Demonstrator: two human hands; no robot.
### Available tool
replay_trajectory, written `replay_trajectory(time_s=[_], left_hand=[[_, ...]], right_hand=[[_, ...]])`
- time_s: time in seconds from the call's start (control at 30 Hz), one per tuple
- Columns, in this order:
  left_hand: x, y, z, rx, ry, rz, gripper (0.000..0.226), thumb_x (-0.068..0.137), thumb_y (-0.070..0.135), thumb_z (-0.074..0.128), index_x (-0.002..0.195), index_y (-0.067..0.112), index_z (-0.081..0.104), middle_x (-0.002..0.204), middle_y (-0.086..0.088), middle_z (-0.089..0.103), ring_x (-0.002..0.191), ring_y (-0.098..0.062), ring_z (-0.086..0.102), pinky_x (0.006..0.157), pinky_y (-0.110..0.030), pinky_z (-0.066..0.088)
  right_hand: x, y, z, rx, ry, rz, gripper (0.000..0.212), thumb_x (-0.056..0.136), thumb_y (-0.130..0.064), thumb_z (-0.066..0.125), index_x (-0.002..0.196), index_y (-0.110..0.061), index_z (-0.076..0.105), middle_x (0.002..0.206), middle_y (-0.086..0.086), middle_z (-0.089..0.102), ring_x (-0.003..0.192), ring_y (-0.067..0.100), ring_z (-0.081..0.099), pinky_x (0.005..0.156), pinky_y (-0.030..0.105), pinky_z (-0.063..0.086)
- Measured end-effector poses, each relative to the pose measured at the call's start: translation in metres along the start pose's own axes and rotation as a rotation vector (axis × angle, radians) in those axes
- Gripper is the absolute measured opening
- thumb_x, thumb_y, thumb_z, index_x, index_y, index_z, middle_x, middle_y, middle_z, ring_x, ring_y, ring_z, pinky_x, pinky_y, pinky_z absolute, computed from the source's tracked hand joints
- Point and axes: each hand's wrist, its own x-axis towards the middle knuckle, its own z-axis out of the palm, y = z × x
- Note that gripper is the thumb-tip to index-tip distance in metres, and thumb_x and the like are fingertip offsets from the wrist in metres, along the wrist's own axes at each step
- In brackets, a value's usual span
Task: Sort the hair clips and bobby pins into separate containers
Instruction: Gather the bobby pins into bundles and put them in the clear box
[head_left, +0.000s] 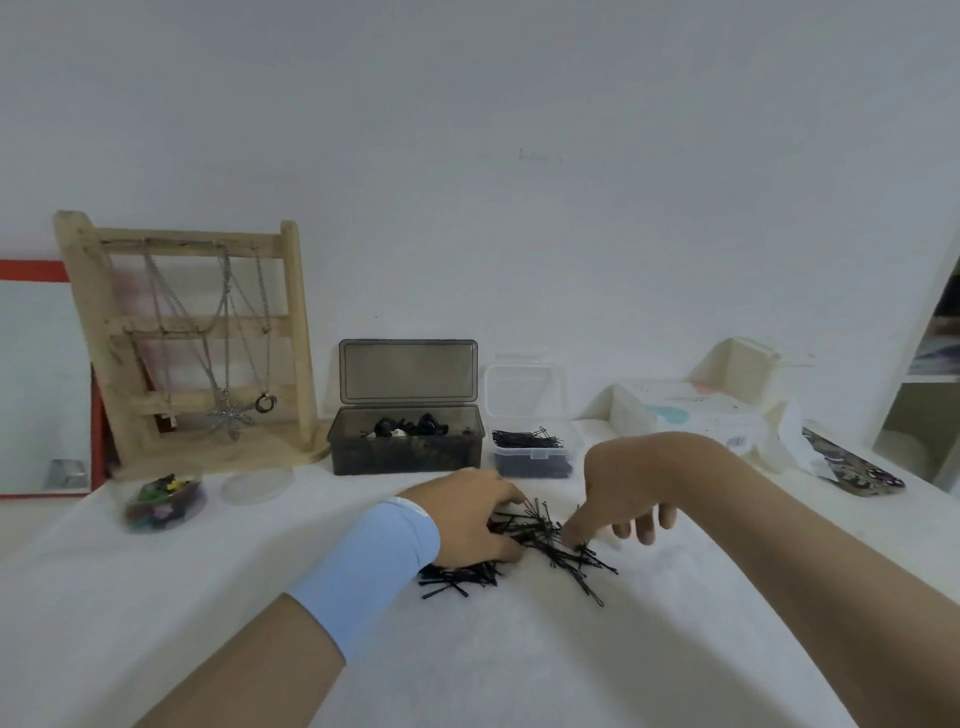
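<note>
Head cam: left hand (462, 514) is gripping a bunch from the bobby pins (550, 545) heaped on the desk (519, 675), prob. to gather them, right hand (628, 478), fingers loose, is touching strays, clear box (530, 457) w/ pins sitting just behind

A pile of bobby pins (550, 551) lies front and centre on the table (519, 665), under the left hand (467, 519) and right hand (623, 488). Behind it two open boxes stand side by side, the left box (405, 452) holding hair clips (410, 428), the right box (530, 460) holding more pins. Further left stands a necklace rack (192, 338) with a tub (163, 501) and lid (257, 484) before it; to the right lie a tissue pack (685, 410) and phone (852, 462).
</note>
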Motion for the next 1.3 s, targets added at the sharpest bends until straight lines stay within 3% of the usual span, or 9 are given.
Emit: replay_trajectory(time_s=[0.1, 0.2, 0.3, 0.5, 0.67, 0.83, 1.07, 1.2, 1.3], left_hand=[[-0.003, -0.006, 0.001, 0.086, 0.015, -0.115, 0.085, 0.082, 0.077, 0.050, 0.152, 0.031, 0.033, 0.153, 0.002, 0.035, 0.138, -0.024, 0.034, 0.112, -0.043, 0.034], [-0.004, -0.015, 0.006, 0.081, -0.023, -0.265, 0.091, 0.077, 0.085, 0.045, 0.148, 0.029, 0.038, 0.150, -0.003, 0.038, 0.136, -0.027, 0.036, 0.108, -0.041, 0.039], [-0.009, -0.018, 0.008, 0.000, -0.026, -0.226, 0.077, 0.082, 0.078, 0.048, 0.139, 0.025, 0.050, 0.141, 0.001, 0.050, 0.125, -0.021, 0.048, 0.100, -0.034, 0.044], [-0.009, -0.029, 0.010, -0.268, 0.033, -0.169, 0.076, 0.081, 0.069, 0.057, 0.148, 0.041, 0.037, 0.152, 0.005, 0.043, 0.133, -0.015, 0.046, 0.110, -0.034, 0.039], [-0.002, -0.019, 0.015, -0.272, 0.087, -0.101, 0.060, 0.093, 0.060, 0.051, 0.149, 0.043, 0.036, 0.154, 0.006, 0.039, 0.145, -0.017, 0.026, 0.116, -0.039, 0.028], [0.001, -0.014, 0.013, -0.243, 0.105, -0.024, 0.038, 0.099, 0.042, 0.054, 0.130, 0.023, 0.065, 0.142, 0.008, 0.054, 0.132, -0.016, 0.046, 0.109, -0.031, 0.035], [0.000, -0.023, 0.012, -0.456, 0.188, -0.015, 0.023, 0.095, 0.038, 0.060, 0.115, 0.032, 0.071, 0.116, 0.016, 0.068, 0.107, -0.003, 0.061, 0.100, -0.028, 0.047], [0.003, -0.017, 0.015, -0.253, 0.059, -0.052, 0.089, 0.071, 0.073, 0.067, 0.146, 0.035, 0.040, 0.149, 0.013, 0.040, 0.137, -0.010, 0.035, 0.114, -0.039, 0.035], [0.005, -0.007, 0.016, -0.069, 0.001, -0.064, 0.106, 0.061, 0.081, 0.068, 0.150, 0.035, 0.033, 0.150, 0.013, 0.035, 0.139, -0.013, 0.027, 0.114, -0.040, 0.033]], right_hand=[[-0.005, -0.013, 0.016, -0.056, -0.131, 0.041, 0.061, 0.063, -0.064, 0.082, 0.083, -0.008, 0.069, 0.074, 0.002, 0.073, 0.068, 0.020, 0.071, 0.083, 0.037, 0.059], [0.001, -0.020, 0.020, -0.055, -0.059, -0.063, 0.037, 0.073, -0.043, 0.082, 0.082, -0.008, 0.072, 0.068, 0.001, 0.071, 0.062, 0.016, 0.068, 0.069, 0.028, 0.060], [0.012, -0.027, 0.016, -0.085, -0.022, -0.176, 0.009, 0.080, -0.023, 0.069, 0.087, -0.018, 0.072, 0.069, 0.000, 0.073, 0.064, 0.016, 0.066, 0.060, 0.021, 0.053], [0.011, -0.024, 0.003, 0.128, 0.183, -0.274, 0.029, 0.084, -0.006, 0.057, 0.098, -0.027, 0.070, 0.085, -0.002, 0.077, 0.073, 0.010, 0.073, 0.063, 0.027, 0.059], [0.015, -0.007, 0.007, -0.221, 0.218, -0.178, 0.043, 0.085, -0.016, 0.070, 0.125, -0.029, 0.066, 0.116, -0.006, 0.065, 0.105, 0.018, 0.062, 0.088, 0.027, 0.051], [0.024, 0.000, 0.019, -0.102, 0.261, -0.242, 0.031, 0.083, -0.012, 0.067, 0.110, -0.028, 0.074, 0.084, -0.016, 0.061, 0.085, 0.011, 0.057, 0.066, 0.018, 0.045], [0.021, -0.005, 0.013, 0.206, 0.364, -0.312, 0.013, 0.084, -0.027, 0.069, 0.093, -0.029, 0.078, 0.070, -0.011, 0.070, 0.064, 0.001, 0.062, 0.061, 0.018, 0.050], [0.004, -0.003, 0.011, -0.021, 0.004, -0.091, 0.043, 0.070, -0.058, 0.076, 0.082, -0.017, 0.076, 0.070, -0.006, 0.074, 0.070, 0.014, 0.074, 0.070, 0.028, 0.058], [0.001, -0.006, 0.019, -0.045, -0.083, -0.139, 0.032, 0.075, -0.039, 0.076, 0.091, -0.011, 0.078, 0.078, -0.003, 0.076, 0.071, 0.008, 0.073, 0.073, 0.027, 0.058]])
